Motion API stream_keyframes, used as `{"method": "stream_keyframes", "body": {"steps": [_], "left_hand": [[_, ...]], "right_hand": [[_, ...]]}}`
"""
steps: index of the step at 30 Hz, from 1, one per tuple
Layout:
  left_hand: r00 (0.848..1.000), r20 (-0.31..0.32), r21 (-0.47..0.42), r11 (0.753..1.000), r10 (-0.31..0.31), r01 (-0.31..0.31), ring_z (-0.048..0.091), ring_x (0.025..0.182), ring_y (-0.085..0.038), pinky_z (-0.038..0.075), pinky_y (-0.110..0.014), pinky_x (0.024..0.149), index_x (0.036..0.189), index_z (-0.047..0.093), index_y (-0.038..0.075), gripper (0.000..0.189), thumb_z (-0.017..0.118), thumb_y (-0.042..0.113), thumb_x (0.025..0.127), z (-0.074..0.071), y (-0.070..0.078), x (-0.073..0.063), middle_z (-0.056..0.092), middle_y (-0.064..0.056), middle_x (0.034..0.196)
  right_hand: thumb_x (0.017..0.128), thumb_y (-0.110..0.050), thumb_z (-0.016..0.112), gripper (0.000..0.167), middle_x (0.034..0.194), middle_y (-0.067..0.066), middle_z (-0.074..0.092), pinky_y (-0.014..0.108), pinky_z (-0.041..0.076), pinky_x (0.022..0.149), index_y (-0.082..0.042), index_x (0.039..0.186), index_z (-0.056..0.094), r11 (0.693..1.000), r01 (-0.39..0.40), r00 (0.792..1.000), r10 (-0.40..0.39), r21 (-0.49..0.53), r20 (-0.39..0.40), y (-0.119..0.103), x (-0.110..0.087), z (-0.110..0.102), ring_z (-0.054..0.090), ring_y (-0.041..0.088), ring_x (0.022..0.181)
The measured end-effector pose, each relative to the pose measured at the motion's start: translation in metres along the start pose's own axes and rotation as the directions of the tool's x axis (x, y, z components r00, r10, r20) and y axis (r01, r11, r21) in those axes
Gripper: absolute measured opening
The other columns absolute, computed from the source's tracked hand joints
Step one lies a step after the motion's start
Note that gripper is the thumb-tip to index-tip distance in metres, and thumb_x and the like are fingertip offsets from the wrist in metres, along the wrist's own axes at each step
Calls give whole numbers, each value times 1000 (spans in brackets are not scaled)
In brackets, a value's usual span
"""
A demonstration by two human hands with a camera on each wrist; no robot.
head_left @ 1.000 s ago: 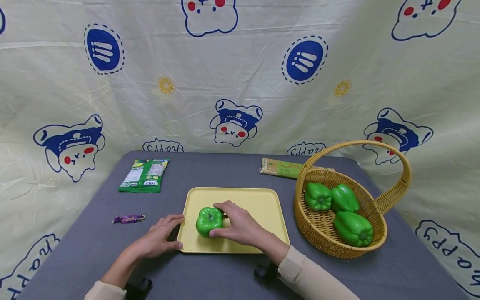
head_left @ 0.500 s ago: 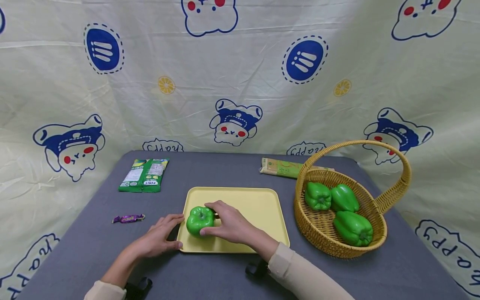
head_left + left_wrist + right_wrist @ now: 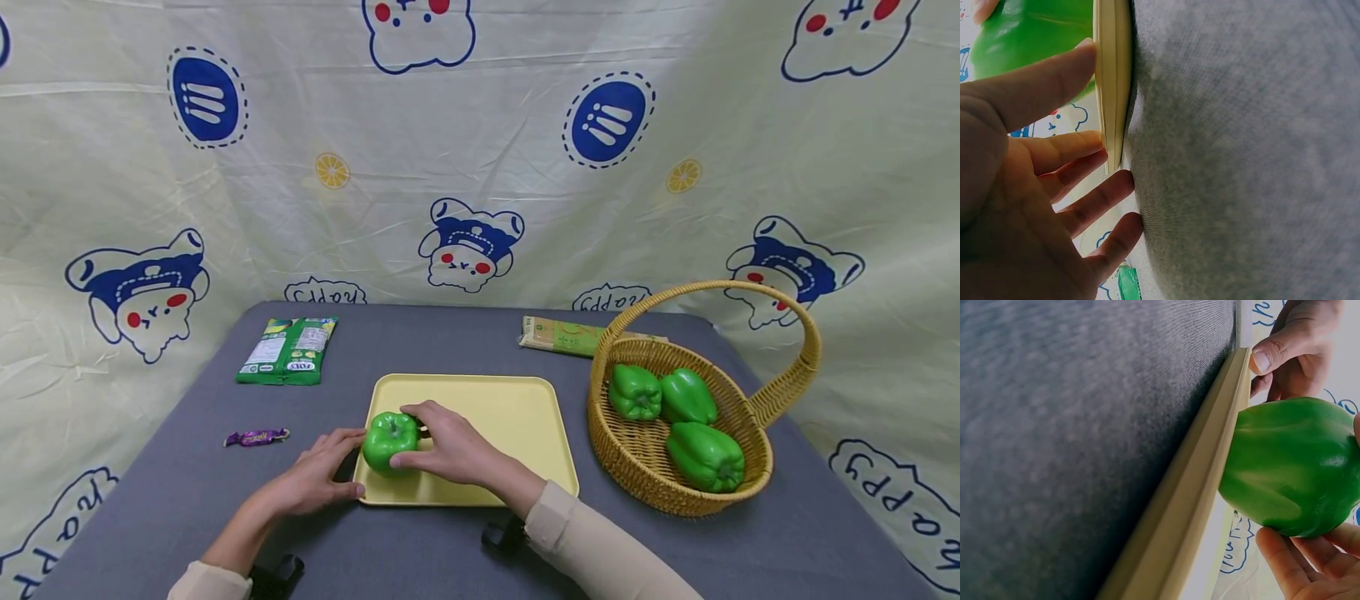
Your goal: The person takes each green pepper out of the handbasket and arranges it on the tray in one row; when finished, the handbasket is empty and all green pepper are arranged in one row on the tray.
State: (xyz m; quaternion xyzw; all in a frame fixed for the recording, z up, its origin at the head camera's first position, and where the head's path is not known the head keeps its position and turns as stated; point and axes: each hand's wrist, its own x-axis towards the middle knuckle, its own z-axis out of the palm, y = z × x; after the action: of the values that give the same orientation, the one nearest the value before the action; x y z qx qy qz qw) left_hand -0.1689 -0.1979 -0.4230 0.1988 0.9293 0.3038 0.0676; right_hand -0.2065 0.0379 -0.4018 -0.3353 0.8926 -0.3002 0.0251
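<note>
One green pepper (image 3: 390, 442) sits on the left end of the yellow tray (image 3: 487, 425), in between the two hands. The right hand (image 3: 453, 446) holds it from the right side, with the thumb on the near side and the other fingers on the far side. The left hand (image 3: 318, 475) is just past the pepper, on its left. Its fingers are spread out and touch the tray's left edge, and I cannot tell if any of them touch the pepper too. The hands are near each other but apart. To the right of the tray, three more peppers (image 3: 705, 457) lie in a basket (image 3: 675, 500) with a big round handle. Over on the left are a purple candy (image 3: 257, 437) and a green bag (image 3: 288, 352).
</note>
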Motion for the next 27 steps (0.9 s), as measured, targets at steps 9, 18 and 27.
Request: {"method": "stream_keyframes", "body": {"steps": [9, 18, 27], "left_hand": [[999, 19, -21, 999, -31, 32, 38, 126, -38, 29, -66, 96, 134, 47, -1, 68, 74, 28, 78, 0, 1, 2, 44, -16, 138], [998, 32, -30, 998, -59, 60, 37, 126, -38, 28, -67, 96, 132, 49, 0, 67, 75, 29, 78, -2, 1, 2, 44, -16, 137], [997, 34, -29, 997, -65, 66, 38, 125, -38, 27, -66, 98, 133, 48, -1, 69, 76, 27, 77, -1, 2, 1, 45, -18, 135]], "right_hand": [[81, -48, 69, 68, 122, 2, 60, 28, 46, 92, -11, 135, 49, 1000, 8, 1000, -8, -26, -5, -3, 6, 3, 56, 12, 107], [81, -50, 67, 70, 121, 1, 59, 26, 46, 90, -11, 136, 48, 1000, 2, 1000, -2, -14, 22, -6, 12, 5, 55, 9, 105], [80, -51, 68, 72, 119, 0, 59, 24, 46, 86, -10, 135, 49, 1000, 4, 1000, -4, 6, 28, -7, 16, 9, 54, 8, 101]]}}
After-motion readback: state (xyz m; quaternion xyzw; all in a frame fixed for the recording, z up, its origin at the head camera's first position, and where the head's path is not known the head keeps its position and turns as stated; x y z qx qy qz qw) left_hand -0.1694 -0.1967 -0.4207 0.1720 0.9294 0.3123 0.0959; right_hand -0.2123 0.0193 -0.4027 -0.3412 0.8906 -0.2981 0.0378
